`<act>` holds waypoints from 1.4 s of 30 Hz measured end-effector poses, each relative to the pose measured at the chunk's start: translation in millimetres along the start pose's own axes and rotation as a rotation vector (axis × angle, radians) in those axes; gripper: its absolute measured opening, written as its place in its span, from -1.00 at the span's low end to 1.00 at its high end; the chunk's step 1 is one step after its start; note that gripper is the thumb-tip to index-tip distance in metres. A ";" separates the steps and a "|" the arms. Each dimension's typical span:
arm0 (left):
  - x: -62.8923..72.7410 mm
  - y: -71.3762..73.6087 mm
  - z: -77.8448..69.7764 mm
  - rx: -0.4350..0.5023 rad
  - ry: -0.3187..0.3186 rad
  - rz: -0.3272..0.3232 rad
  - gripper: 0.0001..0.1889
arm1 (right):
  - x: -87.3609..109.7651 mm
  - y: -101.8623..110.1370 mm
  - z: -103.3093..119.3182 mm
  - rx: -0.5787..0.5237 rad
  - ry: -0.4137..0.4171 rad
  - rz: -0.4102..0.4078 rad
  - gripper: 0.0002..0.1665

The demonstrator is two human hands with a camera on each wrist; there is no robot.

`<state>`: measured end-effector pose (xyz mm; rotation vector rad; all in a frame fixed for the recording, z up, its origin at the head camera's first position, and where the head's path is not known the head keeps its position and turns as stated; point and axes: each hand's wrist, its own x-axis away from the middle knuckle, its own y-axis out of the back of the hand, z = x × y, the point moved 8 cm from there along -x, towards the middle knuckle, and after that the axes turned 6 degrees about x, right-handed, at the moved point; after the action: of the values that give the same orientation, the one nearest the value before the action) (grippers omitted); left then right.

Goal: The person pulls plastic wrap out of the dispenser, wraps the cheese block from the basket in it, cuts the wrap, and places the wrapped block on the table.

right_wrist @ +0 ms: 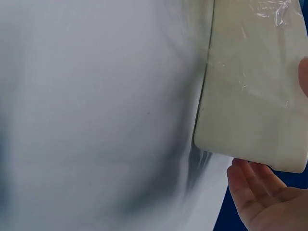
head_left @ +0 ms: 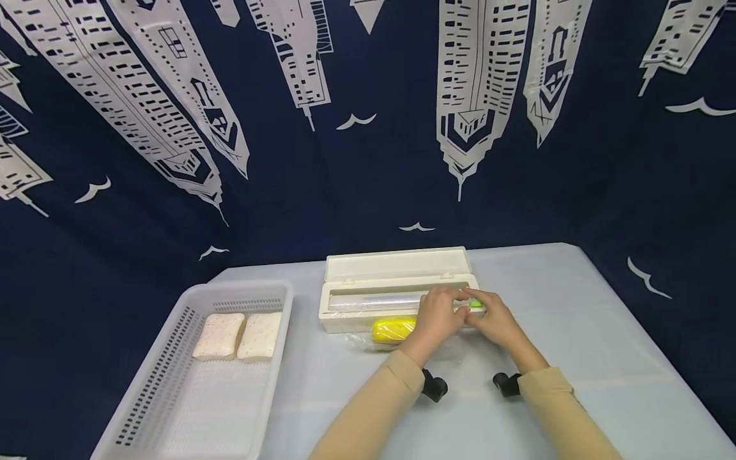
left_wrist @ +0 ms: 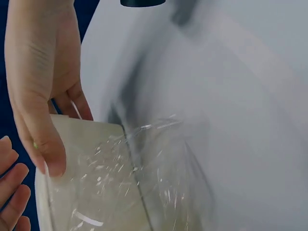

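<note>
A long white cling film box [head_left: 397,270] stands with its lid tipped back and a clear roll [head_left: 374,301] lying inside. My right hand [head_left: 493,316] grips the box's right end; the left wrist view shows its thumb [left_wrist: 53,154] on the front wall. A small green part [head_left: 475,303] shows beside it. My left hand [head_left: 439,316] is over the box's right half, its fingertips [left_wrist: 19,192] loosely bent beside the box and holding nothing. Clear film [left_wrist: 168,163] hangs crinkled down the front. Close before the box, a rounded yellow thing [head_left: 393,330] lies under clear film.
On the left stands a white plastic basket [head_left: 270,396] with slotted walls, holding two pale speckled slabs like bread slices [head_left: 220,335]. Behind the grey-white table [head_left: 604,358] hangs a dark blue curtain [head_left: 368,185] with printed white towers. Black camera mounts sit under both wrists.
</note>
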<state>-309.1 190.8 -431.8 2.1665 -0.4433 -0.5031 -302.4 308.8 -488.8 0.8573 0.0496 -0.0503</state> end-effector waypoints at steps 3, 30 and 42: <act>-1.2 -6.8 1.0 -0.017 0.008 -0.017 -0.77 | 0.0 -1.6 0.9 0.009 0.025 -0.008 -0.35; -13.8 -18.5 -9.5 -0.228 0.019 -0.113 -0.95 | 2.0 3.5 -3.5 0.149 -0.049 -0.006 -0.36; -11.2 -16.3 -13.9 -0.375 0.002 -0.123 -0.92 | 4.9 4.7 2.2 0.176 -0.018 -0.019 -0.38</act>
<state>-309.6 214.8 -434.8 1.8379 -0.1953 -0.6000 -297.1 310.1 -484.1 1.0324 0.0367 -0.0816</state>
